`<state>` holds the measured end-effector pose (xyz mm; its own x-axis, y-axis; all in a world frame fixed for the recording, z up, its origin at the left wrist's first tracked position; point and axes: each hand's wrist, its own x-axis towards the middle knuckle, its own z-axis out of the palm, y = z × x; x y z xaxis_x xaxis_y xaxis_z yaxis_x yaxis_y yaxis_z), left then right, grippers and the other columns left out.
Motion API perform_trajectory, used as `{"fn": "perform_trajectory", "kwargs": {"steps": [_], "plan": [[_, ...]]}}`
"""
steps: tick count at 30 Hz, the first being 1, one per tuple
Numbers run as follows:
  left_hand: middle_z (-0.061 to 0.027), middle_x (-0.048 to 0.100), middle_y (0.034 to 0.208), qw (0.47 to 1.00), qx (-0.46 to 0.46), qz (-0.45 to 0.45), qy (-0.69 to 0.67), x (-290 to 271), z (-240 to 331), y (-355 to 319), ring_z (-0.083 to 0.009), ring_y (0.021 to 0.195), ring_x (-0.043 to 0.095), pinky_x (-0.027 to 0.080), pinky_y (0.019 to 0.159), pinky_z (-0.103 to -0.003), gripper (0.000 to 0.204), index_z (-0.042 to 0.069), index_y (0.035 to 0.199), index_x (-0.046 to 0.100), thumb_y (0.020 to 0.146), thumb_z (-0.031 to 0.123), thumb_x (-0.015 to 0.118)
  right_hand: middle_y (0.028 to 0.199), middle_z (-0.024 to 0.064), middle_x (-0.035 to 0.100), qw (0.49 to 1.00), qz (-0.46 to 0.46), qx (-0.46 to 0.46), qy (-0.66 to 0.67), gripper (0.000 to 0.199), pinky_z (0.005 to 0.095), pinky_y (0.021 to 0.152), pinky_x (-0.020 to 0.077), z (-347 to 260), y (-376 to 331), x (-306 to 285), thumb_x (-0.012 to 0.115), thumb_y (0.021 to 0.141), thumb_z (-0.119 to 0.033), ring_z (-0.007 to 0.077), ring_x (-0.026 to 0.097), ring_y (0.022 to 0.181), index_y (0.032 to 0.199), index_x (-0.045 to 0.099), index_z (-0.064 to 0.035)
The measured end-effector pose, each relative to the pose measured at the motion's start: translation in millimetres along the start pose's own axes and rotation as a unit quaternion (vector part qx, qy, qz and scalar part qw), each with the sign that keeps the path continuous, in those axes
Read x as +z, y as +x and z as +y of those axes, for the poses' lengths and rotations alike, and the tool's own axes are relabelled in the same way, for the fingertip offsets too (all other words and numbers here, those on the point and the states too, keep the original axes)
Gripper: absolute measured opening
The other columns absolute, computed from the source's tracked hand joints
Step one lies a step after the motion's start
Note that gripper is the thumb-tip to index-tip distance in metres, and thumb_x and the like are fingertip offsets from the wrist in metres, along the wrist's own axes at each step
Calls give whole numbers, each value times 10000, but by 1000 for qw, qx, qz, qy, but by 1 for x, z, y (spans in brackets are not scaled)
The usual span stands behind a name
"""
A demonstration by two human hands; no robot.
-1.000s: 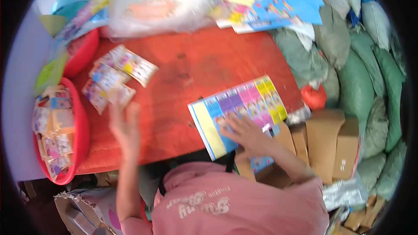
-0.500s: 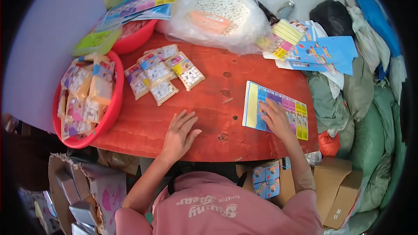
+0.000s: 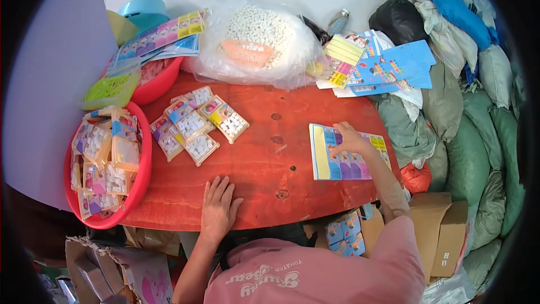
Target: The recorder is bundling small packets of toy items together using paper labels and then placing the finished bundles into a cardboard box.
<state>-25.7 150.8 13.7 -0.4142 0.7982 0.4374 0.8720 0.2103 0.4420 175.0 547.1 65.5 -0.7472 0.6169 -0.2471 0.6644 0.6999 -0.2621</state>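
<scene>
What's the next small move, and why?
Probably pinch the colourful printed sheet with the right hand and slide it toward the left hand: the right hand's fingers curve over the sheet, while the left hand lies spread on the red tabletop, holding nothing.

Far ahead of the left fingers [image 3: 216, 191] lies a clear plastic bag [image 3: 284, 72] of small white pieces [image 3: 259, 22], with an orange basket [image 3: 247, 52] among them; a turquoise basin [image 3: 142, 12] sits farther ahead and to the left. Well ahead of the right fingers [image 3: 343, 130] are a grey bottle [image 3: 338, 23] and, to its right, a black plastic bag [image 3: 397, 21]. Bulging green sacks [image 3: 469, 138] are piled to the right of the right fingers, a red bag [image 3: 416, 178] lying nearer, while a torn carton [image 3: 147, 276] stands behind and left of the left fingers.
</scene>
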Motion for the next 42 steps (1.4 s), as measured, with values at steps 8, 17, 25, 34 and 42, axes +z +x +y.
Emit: {"fn": "perform_trajectory", "kwargs": {"steps": [8,17,25,34,42], "plan": [[-167,514,1228,1000,-1,1,25,1,3,4,-340,1205,434,294,1048,-481,358,-6,1084,565,799,193,649,1121,215,554,989,-143,1,43,657,390,872,432,-16,21,-25,809,513,-321,320,531,1062,1037,568,-6],[-170,517,1222,1000,-11,17,4,-3,0,0,-343,1196,441,308,1038,-480,376,-5,1091,570,777,181,664,956,187,621,985,-90,-136,-55,404,383,774,465,-11,41,-15,698,686,-284,311,606,895,961,604,-4],[-161,512,1231,1000,6,-14,-13,-2,-1,6,-340,1195,442,312,1034,-480,397,6,1104,562,770,187,675,1216,52,549,884,-72,-63,458,415,328,941,421,-11,53,-19,571,868,-125,149,528,1085,1263,475,-42],[-160,499,1248,1000,3,-3,24,0,-6,2,-368,1214,418,280,1040,-529,428,29,1168,496,789,144,659,967,92,620,711,82,-202,668,269,294,661,537,-182,139,-106,588,858,-139,152,618,747,1079,549,9],[-179,494,1261,998,42,-48,-11,17,10,12,-365,1217,420,272,1051,-512,387,3,1157,514,809,134,621,1033,135,553,530,330,-56,779,440,375,690,503,-216,305,-95,576,859,-265,230,574,830,1170,417,1]]}}
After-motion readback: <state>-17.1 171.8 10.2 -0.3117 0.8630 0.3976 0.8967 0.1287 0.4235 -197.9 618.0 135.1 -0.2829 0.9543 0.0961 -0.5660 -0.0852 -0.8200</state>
